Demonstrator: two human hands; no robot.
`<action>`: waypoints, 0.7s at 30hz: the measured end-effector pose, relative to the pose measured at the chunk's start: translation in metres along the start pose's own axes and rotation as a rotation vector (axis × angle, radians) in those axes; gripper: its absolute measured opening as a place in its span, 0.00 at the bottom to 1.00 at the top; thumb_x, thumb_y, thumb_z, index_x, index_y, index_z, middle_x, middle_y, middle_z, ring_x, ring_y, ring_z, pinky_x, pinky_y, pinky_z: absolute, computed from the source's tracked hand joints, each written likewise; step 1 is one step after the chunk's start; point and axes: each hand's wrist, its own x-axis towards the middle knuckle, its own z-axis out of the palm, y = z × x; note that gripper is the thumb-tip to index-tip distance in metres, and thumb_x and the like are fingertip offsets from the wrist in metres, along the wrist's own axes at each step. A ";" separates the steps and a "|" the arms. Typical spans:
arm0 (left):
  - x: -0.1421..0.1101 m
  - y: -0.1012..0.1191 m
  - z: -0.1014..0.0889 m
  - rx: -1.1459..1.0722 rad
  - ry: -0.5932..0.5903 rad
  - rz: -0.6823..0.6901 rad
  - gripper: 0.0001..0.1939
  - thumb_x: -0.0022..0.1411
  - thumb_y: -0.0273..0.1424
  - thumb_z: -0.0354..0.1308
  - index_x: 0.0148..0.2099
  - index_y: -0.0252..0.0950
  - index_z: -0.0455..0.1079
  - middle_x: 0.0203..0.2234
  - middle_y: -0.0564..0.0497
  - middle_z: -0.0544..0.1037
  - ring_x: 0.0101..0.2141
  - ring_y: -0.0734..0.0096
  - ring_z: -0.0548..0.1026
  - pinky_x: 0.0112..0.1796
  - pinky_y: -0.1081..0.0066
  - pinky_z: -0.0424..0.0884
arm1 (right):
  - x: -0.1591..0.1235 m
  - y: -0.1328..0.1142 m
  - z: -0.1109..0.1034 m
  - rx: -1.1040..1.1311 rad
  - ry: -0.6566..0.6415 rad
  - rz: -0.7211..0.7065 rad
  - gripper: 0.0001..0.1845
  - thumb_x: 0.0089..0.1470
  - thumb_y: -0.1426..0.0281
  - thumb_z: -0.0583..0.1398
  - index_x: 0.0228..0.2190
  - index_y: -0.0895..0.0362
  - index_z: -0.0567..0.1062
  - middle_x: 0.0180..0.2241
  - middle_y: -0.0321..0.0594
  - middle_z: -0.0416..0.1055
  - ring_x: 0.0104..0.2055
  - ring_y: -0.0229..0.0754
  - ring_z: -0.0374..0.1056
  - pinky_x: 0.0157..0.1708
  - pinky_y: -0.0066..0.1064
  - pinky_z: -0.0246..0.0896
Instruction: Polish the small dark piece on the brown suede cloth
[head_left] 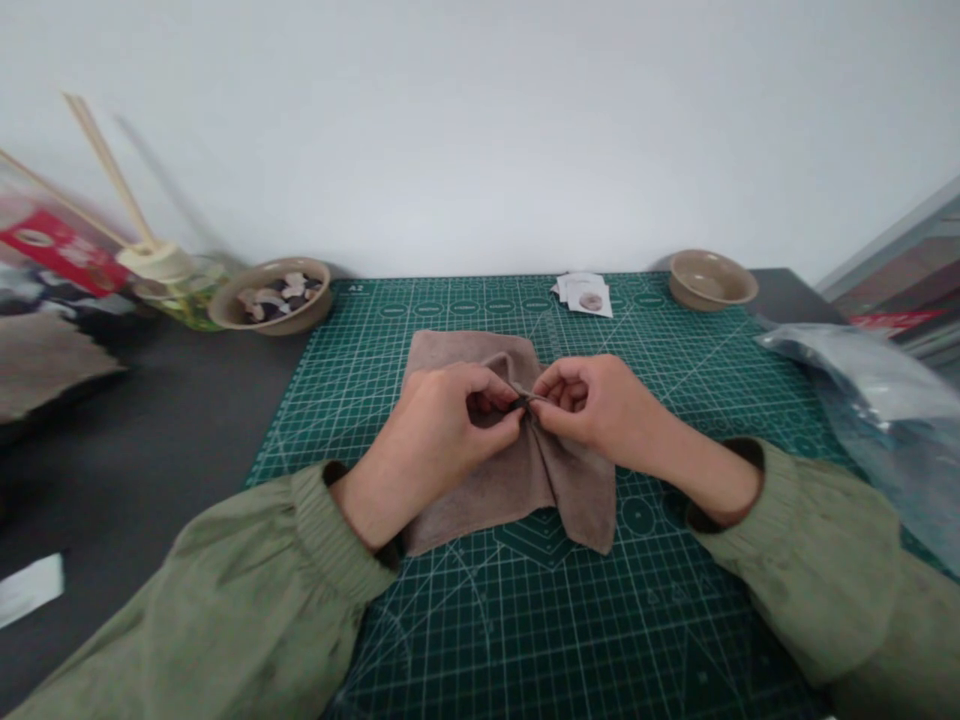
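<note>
A brownish-pink piece of cloth (pixel 480 505) lies on the green cutting mat (pixel 450 650), its middle gathered up into folds. My left hand (pixel 439 435) pinches at the gathered part from the left, thumb against forefinger. A small dark thing (pixel 519 402) shows at those fingertips; its kind is too small to tell. From the right, my right hand (pixel 604 405) pinches a raised fold of the cloth between thumb and forefinger. Both sets of fingertips nearly meet, and the fingers partly hide the gathered spot.
At the back left stands a bowl (pixel 304 315) of dark and pale pieces, beside a reed diffuser (pixel 157 262). Another bowl (pixel 712 285) is at the back right. Small white cards (pixel 592 297) lie near the wall. Clear plastic bags (pixel 870 380) cover the right side.
</note>
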 end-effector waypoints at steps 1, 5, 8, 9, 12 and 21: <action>0.000 0.000 0.000 0.001 0.000 -0.001 0.05 0.62 0.32 0.70 0.40 0.39 0.85 0.33 0.52 0.88 0.33 0.64 0.85 0.34 0.67 0.77 | 0.000 0.000 0.000 -0.003 0.018 0.004 0.05 0.56 0.70 0.68 0.35 0.59 0.83 0.24 0.35 0.78 0.25 0.36 0.71 0.26 0.27 0.63; 0.000 0.002 -0.001 -0.009 0.010 -0.006 0.05 0.62 0.32 0.70 0.39 0.38 0.85 0.33 0.52 0.88 0.32 0.64 0.85 0.35 0.67 0.77 | 0.001 -0.001 0.001 0.000 0.035 -0.004 0.05 0.56 0.70 0.68 0.34 0.59 0.83 0.24 0.35 0.77 0.25 0.35 0.70 0.26 0.27 0.63; 0.001 0.002 -0.001 0.002 0.007 -0.004 0.05 0.61 0.32 0.70 0.40 0.39 0.85 0.34 0.51 0.88 0.33 0.64 0.85 0.34 0.67 0.77 | 0.001 -0.001 0.002 -0.001 0.020 -0.002 0.05 0.56 0.70 0.68 0.35 0.59 0.83 0.25 0.36 0.78 0.26 0.35 0.71 0.26 0.27 0.63; 0.001 0.002 -0.001 0.002 0.008 -0.004 0.05 0.61 0.32 0.70 0.39 0.39 0.85 0.33 0.51 0.88 0.33 0.64 0.85 0.34 0.67 0.77 | 0.001 -0.001 0.002 -0.006 0.037 -0.001 0.05 0.56 0.70 0.68 0.35 0.60 0.83 0.25 0.36 0.78 0.26 0.35 0.71 0.26 0.27 0.63; 0.001 0.001 -0.001 -0.005 0.010 -0.006 0.04 0.61 0.32 0.70 0.39 0.39 0.85 0.32 0.52 0.88 0.32 0.64 0.84 0.34 0.67 0.77 | 0.001 -0.001 0.001 -0.009 0.043 -0.012 0.04 0.56 0.72 0.68 0.34 0.60 0.83 0.24 0.35 0.78 0.26 0.35 0.70 0.26 0.27 0.63; 0.001 0.003 -0.001 -0.016 0.004 -0.018 0.05 0.61 0.32 0.70 0.39 0.39 0.85 0.33 0.51 0.88 0.32 0.63 0.85 0.34 0.67 0.77 | 0.000 -0.003 0.001 -0.027 0.035 0.007 0.04 0.56 0.72 0.68 0.34 0.59 0.83 0.24 0.35 0.77 0.25 0.35 0.69 0.26 0.28 0.62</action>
